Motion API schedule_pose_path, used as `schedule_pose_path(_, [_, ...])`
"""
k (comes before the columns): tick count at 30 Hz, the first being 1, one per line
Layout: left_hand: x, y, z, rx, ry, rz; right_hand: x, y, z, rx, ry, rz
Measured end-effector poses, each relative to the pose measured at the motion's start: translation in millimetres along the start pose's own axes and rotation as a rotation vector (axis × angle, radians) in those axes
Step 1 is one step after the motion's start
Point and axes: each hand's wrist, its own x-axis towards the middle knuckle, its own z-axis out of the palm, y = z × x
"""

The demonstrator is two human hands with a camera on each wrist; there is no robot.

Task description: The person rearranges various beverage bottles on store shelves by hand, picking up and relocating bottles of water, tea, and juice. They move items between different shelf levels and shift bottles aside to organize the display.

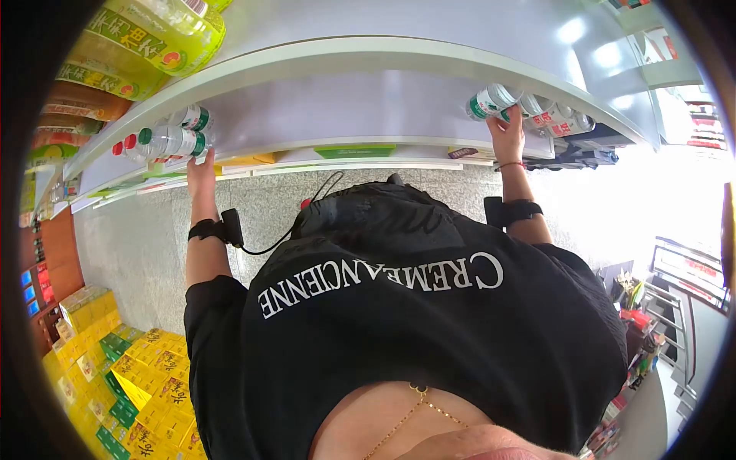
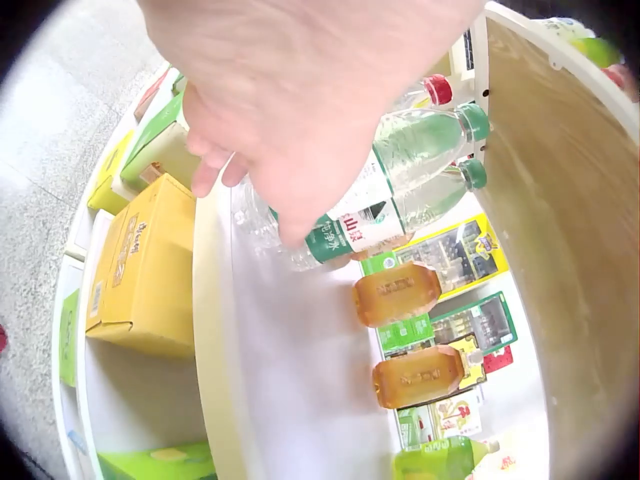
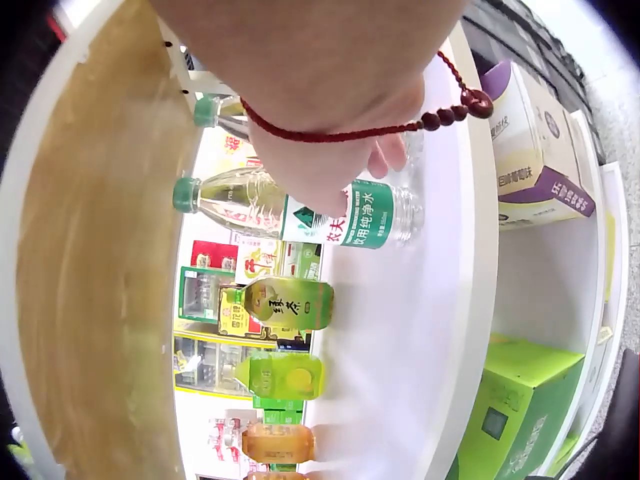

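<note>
At the left end of the white shelf, my left hand (image 1: 202, 180) is at a clear water bottle (image 1: 178, 141) with a green cap. In the left wrist view the left hand (image 2: 300, 110) holds this bottle (image 2: 365, 215) by its lower part, the fingertips partly hidden behind the palm. Toward the shelf's right end, my right hand (image 1: 507, 138) grips another clear bottle (image 1: 491, 101) with a green and white label. The right wrist view shows the right hand (image 3: 330, 150) over that bottle (image 3: 370, 215), thumb against its label; the other fingers are partly hidden.
More water bottles (image 1: 563, 121) stand at the right end. Large yellow-green bottles (image 1: 180, 34) are on the upper left shelf. A yellow box (image 2: 145, 270) and a green box (image 3: 520, 400) sit on the lower shelf. Yellow cartons (image 1: 146, 383) are stacked on the floor behind, left.
</note>
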Motion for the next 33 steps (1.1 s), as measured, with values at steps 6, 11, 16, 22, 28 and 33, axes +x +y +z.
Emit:
schedule_pose_path(6, [-38, 19, -7, -0.066, -0.075, 0.018, 27, 35, 6, -0.032, -0.101, 0.063])
schedule_pose_path(11, [-57, 25, -1, -0.118, -0.084, 0.158, 30, 15, 7, -0.200, -0.119, 0.025])
schedule_pose_path(16, [-69, 34, 1, -0.173, -0.183, 0.206, 25, 3, 21, -0.233, -0.064, 0.040])
schedule_pose_path(22, [-61, 31, -11, -0.189, -0.116, 0.241, 26, -51, 63, -0.021, -0.262, -0.007])
schedule_pose_path(28, [-49, 13, -41, -0.202, -0.092, 0.102, 12, -129, 187, 0.122, -0.534, -0.122])
schedule_pose_path(33, [-45, 6, -72, -0.220, -0.089, 0.071, -5, -226, 305, 0.065, -0.697, -0.391])
